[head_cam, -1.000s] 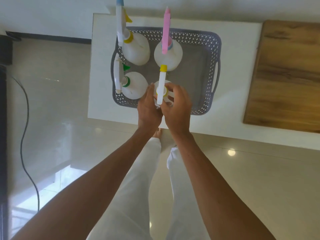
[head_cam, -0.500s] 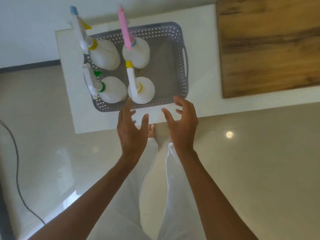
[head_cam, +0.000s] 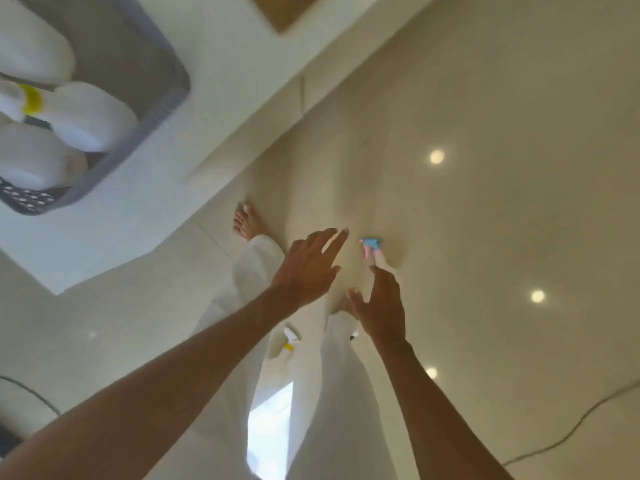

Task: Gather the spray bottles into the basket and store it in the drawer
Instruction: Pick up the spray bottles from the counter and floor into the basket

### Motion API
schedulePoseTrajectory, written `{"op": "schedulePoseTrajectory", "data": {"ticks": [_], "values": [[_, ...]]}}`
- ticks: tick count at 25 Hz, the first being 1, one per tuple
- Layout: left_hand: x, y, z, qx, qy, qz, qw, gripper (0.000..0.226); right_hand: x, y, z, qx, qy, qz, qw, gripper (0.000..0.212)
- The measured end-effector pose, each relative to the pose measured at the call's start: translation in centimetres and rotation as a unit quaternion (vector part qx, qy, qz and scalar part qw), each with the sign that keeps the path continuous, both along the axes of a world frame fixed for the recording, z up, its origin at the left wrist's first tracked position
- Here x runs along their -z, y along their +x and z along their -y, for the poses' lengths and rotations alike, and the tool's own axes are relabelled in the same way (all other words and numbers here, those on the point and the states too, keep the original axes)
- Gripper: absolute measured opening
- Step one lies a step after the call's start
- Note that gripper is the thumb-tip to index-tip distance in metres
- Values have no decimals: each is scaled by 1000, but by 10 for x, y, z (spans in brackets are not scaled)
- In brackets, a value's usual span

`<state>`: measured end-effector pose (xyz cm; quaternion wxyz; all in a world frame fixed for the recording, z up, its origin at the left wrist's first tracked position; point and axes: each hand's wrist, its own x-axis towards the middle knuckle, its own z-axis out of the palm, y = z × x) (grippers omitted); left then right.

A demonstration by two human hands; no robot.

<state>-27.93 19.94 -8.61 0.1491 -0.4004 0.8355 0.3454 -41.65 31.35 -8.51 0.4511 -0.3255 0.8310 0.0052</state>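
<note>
The grey perforated basket [head_cam: 162, 102] sits on the white table at the upper left, holding white spray bottles [head_cam: 93, 116], one with a yellow collar. On the floor stands another spray bottle with a pink and blue nozzle [head_cam: 371, 249], its body mostly hidden behind my right hand. My left hand [head_cam: 308, 268] is open, fingers spread, just left of that nozzle. My right hand [head_cam: 381, 306] is open just below the nozzle. A further bottle with a yellow collar [head_cam: 289, 339] shows on the floor between my legs.
The white table [head_cam: 221, 64] fills the upper left, with a wooden board [head_cam: 280, 12] at its top edge. My bare foot [head_cam: 247, 221] and white trousers stand on the glossy tiled floor. A dark cable [head_cam: 568, 434] runs across the floor at lower right.
The view has swung from the table down to the floor. Both hands have left the basket and moved down toward the pink and blue bottle on the floor.
</note>
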Motion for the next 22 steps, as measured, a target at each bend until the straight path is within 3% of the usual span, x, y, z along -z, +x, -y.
{"op": "schedulePoseTrajectory", "data": {"ticks": [2,5,12,18,22], "values": [[33,-28,-29,79,36,55,995,68,27,-27,-33,26,38,6,999,66],[85,-70,-73,110,81,103,985,65,81,-68,-66,10,65,9,998,64],[223,-151,-157,55,209,126,968,51,225,-134,-124,8,81,25,996,67],[324,-173,-176,-17,261,155,953,42,335,-141,-145,9,71,16,997,78],[342,-182,-177,-148,279,144,938,40,362,-133,-146,34,70,52,996,92]]}}
